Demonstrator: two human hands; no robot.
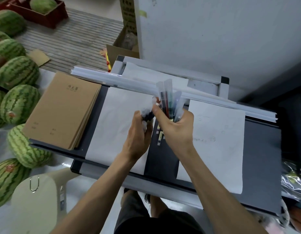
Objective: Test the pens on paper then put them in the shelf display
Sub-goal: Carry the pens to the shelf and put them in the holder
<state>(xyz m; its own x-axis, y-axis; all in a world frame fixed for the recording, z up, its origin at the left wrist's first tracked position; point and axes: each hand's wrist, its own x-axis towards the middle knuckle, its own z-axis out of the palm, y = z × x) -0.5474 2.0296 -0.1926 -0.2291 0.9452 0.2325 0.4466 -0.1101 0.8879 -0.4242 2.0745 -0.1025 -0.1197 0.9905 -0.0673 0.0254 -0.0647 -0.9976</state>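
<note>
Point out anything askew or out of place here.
The white paper stack lies slanted across the grey shelf, its left end jutting out by the brown notebooks. Watermelons crowd the floor beside this stationery. Left hand and right hand grip pens.

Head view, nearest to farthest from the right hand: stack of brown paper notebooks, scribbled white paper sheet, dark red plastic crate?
1. Scribbled white paper sheet, beside the right hand.
2. Stack of brown paper notebooks, left.
3. Dark red plastic crate, far left.

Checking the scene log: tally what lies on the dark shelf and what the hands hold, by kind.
Single paper sheets: 2
Brown notebook stacks: 1
Long white paper stacks: 1
Pen bundles: 2
Total: 6
</note>
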